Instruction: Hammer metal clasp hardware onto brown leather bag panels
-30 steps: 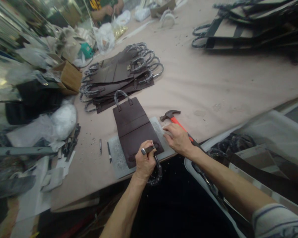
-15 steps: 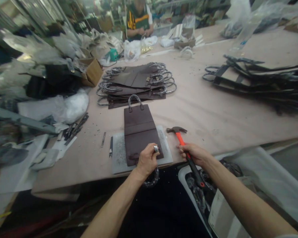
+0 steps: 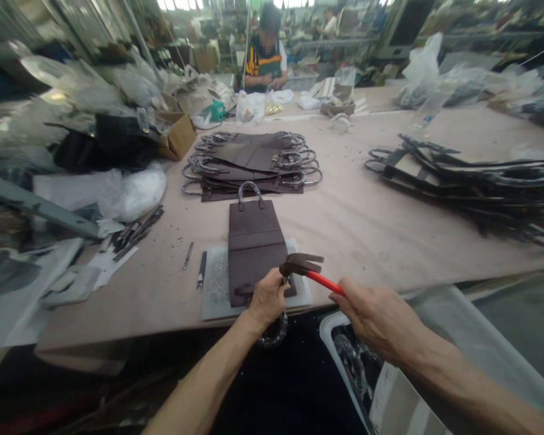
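Observation:
A dark brown bag panel [image 3: 256,235] with plastic-wrapped handles lies unfolded on a pale board [image 3: 215,290] at the table's front edge. My left hand [image 3: 267,296] is closed over the panel's lower right corner, gripping a short metal punch [image 3: 286,280] upright; its lower end is hidden. In my right hand [image 3: 372,308] is a claw hammer [image 3: 324,281] with a red and black handle. The hammer's head is right over the punch, seemingly at its top. One wrapped handle [image 3: 274,335] hangs below my left hand, off the table edge.
Behind the panel is a stack of brown bag pieces [image 3: 249,157]; another pile [image 3: 471,175] lies at right. A slim metal rod [image 3: 188,256] and a dark flat tool [image 3: 202,270] lie left of the board. A white bin [image 3: 329,326] stands below right. A person [image 3: 266,60] sits across.
My right hand has raised the hammer and brought its head leftward over the punch in my left hand. My left hand stays at the panel's corner. The view has tilted up slightly.

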{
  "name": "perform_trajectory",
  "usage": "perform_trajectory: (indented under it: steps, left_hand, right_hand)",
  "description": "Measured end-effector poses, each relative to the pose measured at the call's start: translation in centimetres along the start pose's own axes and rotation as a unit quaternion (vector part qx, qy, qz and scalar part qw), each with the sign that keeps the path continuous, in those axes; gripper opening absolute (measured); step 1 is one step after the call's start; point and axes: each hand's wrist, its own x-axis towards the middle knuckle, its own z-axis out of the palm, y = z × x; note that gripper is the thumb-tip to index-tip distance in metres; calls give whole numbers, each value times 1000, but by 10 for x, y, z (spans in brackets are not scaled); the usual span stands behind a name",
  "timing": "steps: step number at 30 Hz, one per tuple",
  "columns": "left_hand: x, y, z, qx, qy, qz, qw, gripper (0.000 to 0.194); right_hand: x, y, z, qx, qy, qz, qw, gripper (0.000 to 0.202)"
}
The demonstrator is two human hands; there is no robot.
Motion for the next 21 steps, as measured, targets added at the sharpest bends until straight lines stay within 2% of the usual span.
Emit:
perform_trajectory:
  steps: [1, 4, 5, 6, 7, 9, 10, 11, 14, 15, 16, 18, 20, 21]
  left_hand:
    - [0, 0, 0, -1, -2, -2, 1000, 29]
    - [0, -1, 0, 6, -8, 0, 1000, 25]
    - [0, -1, 0, 11, -9, -1, 1000, 25]
    - [0, -1, 0, 17, -11, -3, 1000, 24]
    - [0, -1, 0, 23, -12, -6, 1000, 25]
    - [1, 0, 0, 30, -19, -8, 999, 25]
    - [1, 0, 0, 31, -22, -7, 999, 24]
    - [1, 0, 1, 28, -24, -5, 999, 23]
    - [1, 0, 1, 20, -21, 3, 1000, 21]
    - [1, 0, 0, 19, -18, 3, 1000, 21]
    - [1, 0, -1, 19, -16, 3, 1000, 21]
    - [1, -1, -3, 14, -17, -1, 1000, 22]
    - [2, -2, -4, 5, -18, -4, 1000, 23]
    - [2, -2, -3, -1, -19, -5, 1000, 22]
  right_hand:
    - [0, -2, -1, -17, 12, -14, 1000, 34]
    - [-1, -9, -3, -14, 159, -31, 987, 32]
    - [-2, -10, -3, -13, 190, -40, 981, 31]
    - [-2, -10, -3, -22, 194, -48, 980, 32]
    - [-2, -10, -3, -36, 168, -60, 983, 32]
    - [-2, -9, -5, -60, 76, -74, 993, 33]
    - [-3, -8, -6, -54, 52, -63, 995, 32]
    - [-4, -8, -7, -35, 58, -39, 997, 31]
    - [-8, -9, -6, 42, 170, 30, 984, 32]
    - [-9, -9, -4, 49, 178, 34, 982, 33]
    - [-9, -8, -2, 44, 154, 31, 987, 34]
    - [-9, -3, 3, 13, 36, 29, 999, 35]
    - [-6, 8, 9, -6, -62, 83, 995, 33]
    - [-6, 15, 12, 0, -81, 121, 989, 33]
